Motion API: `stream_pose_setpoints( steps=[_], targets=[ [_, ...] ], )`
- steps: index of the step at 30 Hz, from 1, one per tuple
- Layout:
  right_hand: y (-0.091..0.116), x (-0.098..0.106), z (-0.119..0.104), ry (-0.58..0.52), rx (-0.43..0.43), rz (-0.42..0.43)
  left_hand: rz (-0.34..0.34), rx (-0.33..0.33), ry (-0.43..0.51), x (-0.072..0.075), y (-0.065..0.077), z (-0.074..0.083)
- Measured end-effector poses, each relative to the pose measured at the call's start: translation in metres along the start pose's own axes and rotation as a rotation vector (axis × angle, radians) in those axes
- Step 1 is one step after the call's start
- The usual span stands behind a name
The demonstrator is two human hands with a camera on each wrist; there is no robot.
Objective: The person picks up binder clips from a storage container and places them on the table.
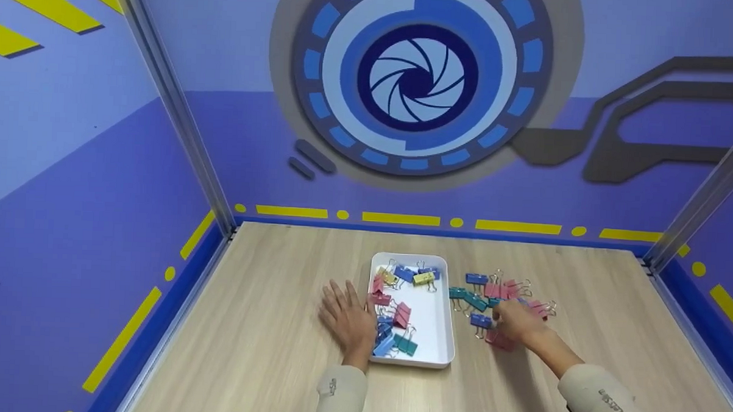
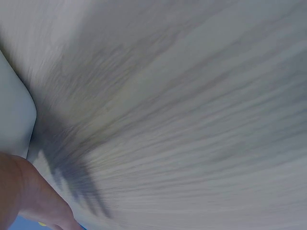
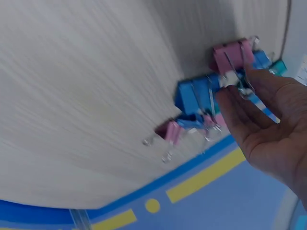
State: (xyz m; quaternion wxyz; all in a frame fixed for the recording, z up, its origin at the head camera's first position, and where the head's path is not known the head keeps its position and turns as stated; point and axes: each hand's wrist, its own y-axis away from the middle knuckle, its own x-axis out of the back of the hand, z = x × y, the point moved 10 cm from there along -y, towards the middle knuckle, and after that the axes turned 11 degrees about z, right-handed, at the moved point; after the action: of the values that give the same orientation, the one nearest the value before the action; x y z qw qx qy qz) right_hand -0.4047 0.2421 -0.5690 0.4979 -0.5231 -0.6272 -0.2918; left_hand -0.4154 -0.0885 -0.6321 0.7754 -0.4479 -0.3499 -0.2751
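My left hand [image 1: 348, 318] lies flat, fingers spread, on the table against the left side of a white tray [image 1: 450, 331]. The left wrist view shows only part of that hand [image 2: 41, 196] at a corner. My right hand [image 1: 521, 324] reaches down into a pile of coloured binder clips right of the tray. In the right wrist view, its fingertips [image 3: 224, 98] meet a blue binder clip [image 3: 194, 95], and the thumb is beside a pink binder clip [image 3: 232, 55]. Whether they pinch a clip is unclear. Nearby lie another blue clip [image 1: 480, 321] and a teal clip [image 1: 476, 301].
Inside the tray are several clips, among them a yellow clip [image 1: 424, 278], a pink clip [image 1: 402, 315] and a green clip [image 1: 405, 344]. The wooden table [image 1: 265, 324] meets a blue-purple back wall [image 1: 234, 146] and side walls with metal corner posts [image 1: 178, 102].
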Motion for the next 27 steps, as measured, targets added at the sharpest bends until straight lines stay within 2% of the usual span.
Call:
stream_pose_setpoints(
  steps=[5,8,12,16,19,23,27],
  targets=[
    [-0.027,0.032,-0.023,0.103,0.061,0.103,-0.004,0.035,0.011,0.002,-0.002,-0.002],
    [-0.045,0.033,-0.045,0.056,0.055,0.109,-0.003,0.052,0.012,0.003,-0.003,-0.004],
    [-0.059,0.006,-0.08,-0.053,0.034,0.06,-0.002,0.05,0.001,0.003,0.0,-0.001],
    [-0.062,-0.035,-0.113,-0.146,0.004,0.01,-0.012,0.037,-0.002,0.0,0.006,0.003],
    [-0.062,-0.062,-0.128,-0.197,-0.047,-0.021,-0.005,0.025,-0.011,0.0,0.008,0.005],
    [-0.067,-0.081,-0.142,-0.151,-0.033,0.017,0.021,0.019,-0.028,0.001,0.005,0.004],
    [-0.073,-0.083,-0.146,-0.07,0.008,0.098,0.021,0.025,-0.029,0.002,0.0,0.0]
  ],
)
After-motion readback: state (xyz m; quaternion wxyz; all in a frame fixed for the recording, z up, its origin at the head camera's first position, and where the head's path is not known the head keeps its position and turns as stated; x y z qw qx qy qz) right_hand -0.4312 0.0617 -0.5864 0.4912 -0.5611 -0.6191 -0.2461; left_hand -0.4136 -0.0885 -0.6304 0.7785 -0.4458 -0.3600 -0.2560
